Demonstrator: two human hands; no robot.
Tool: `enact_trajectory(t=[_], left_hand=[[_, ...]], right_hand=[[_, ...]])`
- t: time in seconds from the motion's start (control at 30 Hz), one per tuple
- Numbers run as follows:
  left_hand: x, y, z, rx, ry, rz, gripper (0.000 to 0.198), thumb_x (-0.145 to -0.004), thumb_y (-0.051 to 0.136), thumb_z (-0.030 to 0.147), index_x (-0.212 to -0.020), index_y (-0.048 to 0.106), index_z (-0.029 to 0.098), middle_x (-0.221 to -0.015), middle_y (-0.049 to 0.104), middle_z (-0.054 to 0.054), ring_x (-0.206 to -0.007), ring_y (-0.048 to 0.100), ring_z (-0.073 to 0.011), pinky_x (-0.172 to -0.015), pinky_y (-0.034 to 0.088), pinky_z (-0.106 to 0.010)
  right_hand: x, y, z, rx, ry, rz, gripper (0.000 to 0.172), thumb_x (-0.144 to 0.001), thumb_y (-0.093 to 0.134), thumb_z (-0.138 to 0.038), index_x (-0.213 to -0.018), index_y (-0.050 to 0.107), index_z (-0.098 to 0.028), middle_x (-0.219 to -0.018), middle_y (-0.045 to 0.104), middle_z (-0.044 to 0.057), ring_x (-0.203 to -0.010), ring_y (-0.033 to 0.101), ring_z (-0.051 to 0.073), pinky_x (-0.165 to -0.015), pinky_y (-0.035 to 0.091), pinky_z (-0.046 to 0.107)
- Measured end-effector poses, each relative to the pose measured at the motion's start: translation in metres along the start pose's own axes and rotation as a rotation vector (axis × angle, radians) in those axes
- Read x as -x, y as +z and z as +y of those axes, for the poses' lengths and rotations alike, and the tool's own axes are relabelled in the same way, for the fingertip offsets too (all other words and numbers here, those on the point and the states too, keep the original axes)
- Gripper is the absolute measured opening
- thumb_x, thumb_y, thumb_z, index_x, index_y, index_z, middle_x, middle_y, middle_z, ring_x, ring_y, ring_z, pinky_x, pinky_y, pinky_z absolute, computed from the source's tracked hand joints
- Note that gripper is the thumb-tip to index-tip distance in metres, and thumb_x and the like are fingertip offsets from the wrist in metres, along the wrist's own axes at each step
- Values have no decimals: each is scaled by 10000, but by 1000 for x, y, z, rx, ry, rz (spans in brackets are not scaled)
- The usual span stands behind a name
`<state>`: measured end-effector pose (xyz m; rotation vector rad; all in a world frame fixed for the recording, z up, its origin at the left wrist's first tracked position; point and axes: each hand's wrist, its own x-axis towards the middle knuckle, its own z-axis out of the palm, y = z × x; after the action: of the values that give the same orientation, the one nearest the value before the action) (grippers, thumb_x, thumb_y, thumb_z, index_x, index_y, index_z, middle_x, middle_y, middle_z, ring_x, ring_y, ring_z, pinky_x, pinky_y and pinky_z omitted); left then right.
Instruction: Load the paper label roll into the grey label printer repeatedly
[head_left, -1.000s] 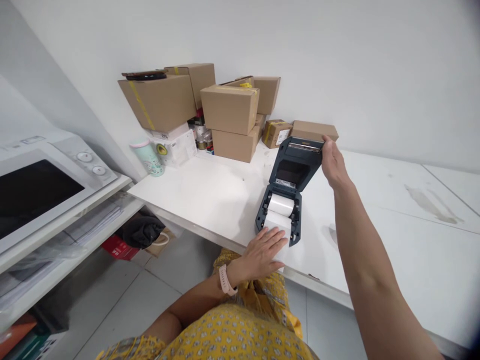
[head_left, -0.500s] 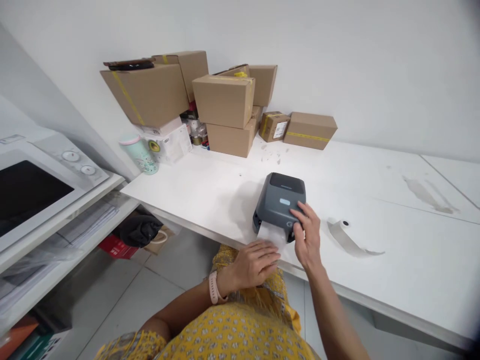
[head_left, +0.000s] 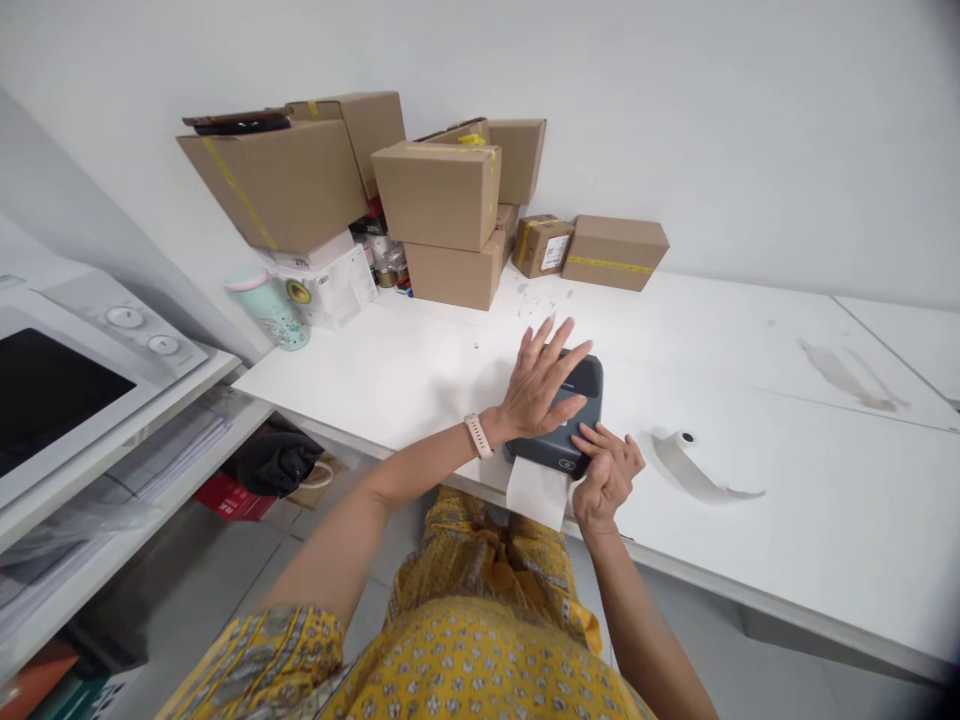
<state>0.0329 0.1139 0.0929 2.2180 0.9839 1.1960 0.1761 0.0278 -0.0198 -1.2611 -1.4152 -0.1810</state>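
A dark grey label printer (head_left: 591,412) sits near the table's front edge, its lid down. A white paper strip (head_left: 537,491) sticks out of its front and hangs over the edge. My left hand (head_left: 541,385) is spread over the top of the printer, hiding much of the lid; whether the palm presses on it I cannot tell. At the printer's front right corner, my right hand (head_left: 606,472) grips the casing, with fingers on the lid and the others bent. To the right lies a small paper roll (head_left: 684,440) with a loose curled tail.
Cardboard boxes (head_left: 439,195) are stacked along the wall at the back left. Beside them stand a white box (head_left: 337,292) and a mint green tumbler (head_left: 270,308). A microwave (head_left: 82,370) stands on a shelf unit at the left. The white table (head_left: 750,400) runs off to the right.
My left hand has moved from the paper at the printer's front up over its lid, fingers spread. The paper strip now shows uncovered. My right hand has stayed at the corner, its fingers more bent.
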Motion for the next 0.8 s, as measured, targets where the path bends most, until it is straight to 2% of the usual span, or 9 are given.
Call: enact_trajectory(t=[0.07,0.17,0.27,0.37,0.5,0.6,0.8], left_hand=[[-4,5,3,2,-49,-114,637,-865,589,462,-1457,455,268,-1626,286,-59,-1539,44,-362,-1217,97,-600],[-3,7,4,-23,-26,-174,695,-854,606,461,-1490,405,265,-1641,246,-60,-1537,40,-368,-1216,85,-596],[-2,8,-4,-49,72,-168,695,-879,557,480,-1505,370,243,-1643,238,-70,-1538,64,-346,-1226,77,-563],[-4,13,-19,-83,200,-138,702,-916,437,537,-1521,326,198,-1630,267,-107,-1535,98,-321,-1229,70,-551],[-7,21,-37,-72,382,-77,736,-936,273,597,-1529,292,161,-1579,368,-133,-1510,191,-290,-1228,94,-543],[-7,23,-41,-59,414,-60,734,-936,246,616,-1529,299,186,-1552,419,-109,-1490,251,-268,-1233,113,-514],[-8,22,-40,-36,419,-48,705,-932,283,596,-1503,353,188,-1500,491,-99,-1449,330,-258,-1238,133,-493]], right_hand=[[-10,-2,-4,-11,24,12,454,-1006,273,-280,-832,689,-232,-947,741,65,-1053,665,260,-1088,317,622],[-38,-1,-13,-52,89,-18,478,-1024,258,-306,-754,646,-235,-806,720,41,-915,669,219,-1089,342,549],[-69,3,-21,-116,131,-114,490,-1037,228,-342,-840,663,-231,-899,716,63,-966,643,222,-1019,413,477],[-86,8,-23,-169,32,-281,450,-1039,240,-343,-923,658,-224,-1004,705,74,-1025,614,225,-951,441,438],[-89,13,-18,-120,-183,-464,376,-1029,264,-334,-1056,616,-205,-1104,683,98,-1080,578,254,-922,416,457],[-88,16,-17,-65,-179,-525,371,-1022,253,-343,-1094,587,-200,-1091,667,108,-1094,557,269,-907,410,459],[-92,16,-21,10,-159,-599,334,-1007,266,-332,-1021,572,-199,-1039,647,103,-1025,535,270,-877,396,452]])
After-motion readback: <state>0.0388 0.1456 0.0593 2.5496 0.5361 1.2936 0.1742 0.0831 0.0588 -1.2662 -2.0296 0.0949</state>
